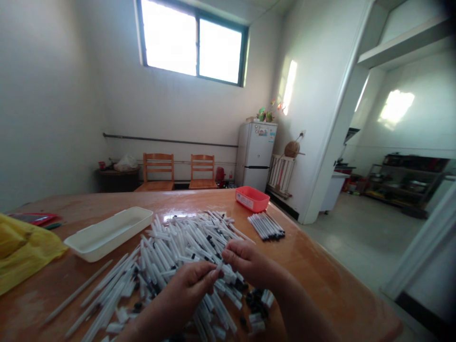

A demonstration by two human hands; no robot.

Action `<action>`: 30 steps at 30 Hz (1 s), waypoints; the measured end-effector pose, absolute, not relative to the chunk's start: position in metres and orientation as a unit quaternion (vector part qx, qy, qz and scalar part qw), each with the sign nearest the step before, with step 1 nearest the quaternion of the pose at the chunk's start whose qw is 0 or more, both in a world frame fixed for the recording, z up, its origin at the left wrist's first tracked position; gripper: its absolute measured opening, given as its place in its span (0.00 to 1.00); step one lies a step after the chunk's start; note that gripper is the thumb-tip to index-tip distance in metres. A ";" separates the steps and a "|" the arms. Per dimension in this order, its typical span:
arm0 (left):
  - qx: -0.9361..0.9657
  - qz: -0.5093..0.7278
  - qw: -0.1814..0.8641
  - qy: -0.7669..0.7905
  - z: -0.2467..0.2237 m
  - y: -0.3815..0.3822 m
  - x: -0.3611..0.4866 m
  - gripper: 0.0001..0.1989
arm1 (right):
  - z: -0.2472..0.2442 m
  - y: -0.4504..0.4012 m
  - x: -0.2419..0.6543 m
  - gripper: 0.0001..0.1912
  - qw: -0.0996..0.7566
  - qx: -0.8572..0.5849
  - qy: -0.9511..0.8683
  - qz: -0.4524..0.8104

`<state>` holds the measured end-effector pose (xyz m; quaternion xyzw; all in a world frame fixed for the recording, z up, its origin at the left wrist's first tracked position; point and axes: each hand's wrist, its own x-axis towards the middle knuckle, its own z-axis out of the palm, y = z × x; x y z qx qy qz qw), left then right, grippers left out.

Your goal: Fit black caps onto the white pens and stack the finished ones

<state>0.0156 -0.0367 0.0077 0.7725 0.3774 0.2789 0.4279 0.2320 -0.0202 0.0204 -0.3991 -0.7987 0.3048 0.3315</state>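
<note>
Over a large heap of clear pen barrels (167, 247), both hands meet fingertip to fingertip. My left hand (192, 282) is closed in a pinch on a small clear pen part (219, 267). Just beyond it, my right hand (245, 259) is also closed, its thumb and fingers at the other end of that part. The fingers cover most of the piece, so its full shape is hidden. Small black plugs (256, 301) and clear pen caps (257, 323) lie below my right wrist. A neat row of pens with black ends (266, 226) rests to the right of the heap.
A long cream tray (107, 237) stands left of the heap, near a yellow plastic bag (28, 251). At the table's far right edge sits a red basket (252, 198). Beyond the wooden table (320, 285) are two chairs (158, 171) and a fridge (257, 152).
</note>
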 end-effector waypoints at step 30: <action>0.602 0.483 0.419 0.477 0.019 -0.026 0.006 0.19 | 0.000 0.004 0.231 0.19 0.479 -0.469 -0.663 0.332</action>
